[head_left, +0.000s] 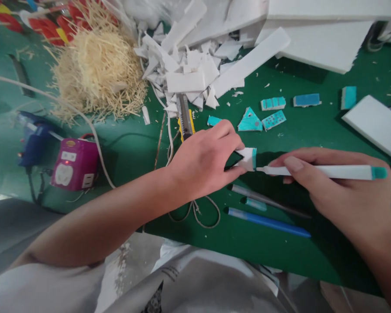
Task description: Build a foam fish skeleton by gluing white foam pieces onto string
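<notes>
My left hand [205, 158] pinches a small white foam piece [247, 157] with one teal-painted edge, held just above the green table [133, 148]. My right hand [329, 182] grips a white marker with a teal end [329, 171], and its tip touches the foam piece's teal edge. Several teal-coloured foam pieces [273, 103] lie on the table just beyond my hands, among them a triangle [249, 121].
A blue marker [269, 221], a teal cap [256, 204] and a grey stick [267, 201] lie under my hands. A yellow utility knife [185, 116], white foam scraps [195, 65], foam boards [374, 124], a straw pile [97, 71] and a pink power strip [74, 163] surround them.
</notes>
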The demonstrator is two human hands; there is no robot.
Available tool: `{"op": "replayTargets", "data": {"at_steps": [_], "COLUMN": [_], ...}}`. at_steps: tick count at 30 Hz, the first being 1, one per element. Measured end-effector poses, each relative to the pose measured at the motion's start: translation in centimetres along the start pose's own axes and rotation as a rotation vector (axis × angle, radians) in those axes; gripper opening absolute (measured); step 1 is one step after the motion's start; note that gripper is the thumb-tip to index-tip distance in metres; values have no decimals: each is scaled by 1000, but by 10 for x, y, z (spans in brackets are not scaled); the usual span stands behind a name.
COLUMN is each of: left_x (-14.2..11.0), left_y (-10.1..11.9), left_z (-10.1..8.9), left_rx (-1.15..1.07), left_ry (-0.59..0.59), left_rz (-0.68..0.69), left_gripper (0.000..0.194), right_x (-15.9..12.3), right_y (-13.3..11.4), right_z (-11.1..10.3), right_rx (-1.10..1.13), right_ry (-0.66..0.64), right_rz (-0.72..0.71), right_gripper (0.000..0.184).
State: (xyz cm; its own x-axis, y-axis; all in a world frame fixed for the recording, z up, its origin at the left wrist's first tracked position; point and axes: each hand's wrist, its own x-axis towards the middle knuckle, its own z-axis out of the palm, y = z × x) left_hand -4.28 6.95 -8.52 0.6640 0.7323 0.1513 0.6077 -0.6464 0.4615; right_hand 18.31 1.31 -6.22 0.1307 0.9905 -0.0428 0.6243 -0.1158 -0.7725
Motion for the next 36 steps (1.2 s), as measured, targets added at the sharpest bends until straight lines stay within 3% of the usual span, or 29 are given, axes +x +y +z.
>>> {"op": "replayTargets", "data": {"at_steps": [3, 8, 12, 18, 21, 25, 36], "left_x": [0, 1, 1, 1, 1, 1, 1], "left_y": [0, 0, 1, 1, 1, 1, 1], "left_z": [0, 0, 0, -1, -1, -1, 0], "left_rx": [5, -1, 4, -8, 0, -3, -6], "left_ry": [-7, -4, -3, -1, -14, -11, 10], "left_rz": [-11, -18, -23, -11, -21, -17, -10], "left_gripper": [25, 26, 25, 26, 26, 26, 26], "right_x": [1, 4, 4, 6, 4, 1, 5], "right_y": [2, 6, 6, 7, 6, 4, 5], "right_z": [-1, -2, 1, 0, 1, 2, -1], "right_rx": [16, 33, 47, 41, 48, 57, 27], "right_ry": [38, -68, 26, -21, 36, 20, -31], "right_rz": [-19, -70, -46, -86, -53, -7, -79], "right_gripper": [13, 19, 11, 11, 12, 14, 12]}}
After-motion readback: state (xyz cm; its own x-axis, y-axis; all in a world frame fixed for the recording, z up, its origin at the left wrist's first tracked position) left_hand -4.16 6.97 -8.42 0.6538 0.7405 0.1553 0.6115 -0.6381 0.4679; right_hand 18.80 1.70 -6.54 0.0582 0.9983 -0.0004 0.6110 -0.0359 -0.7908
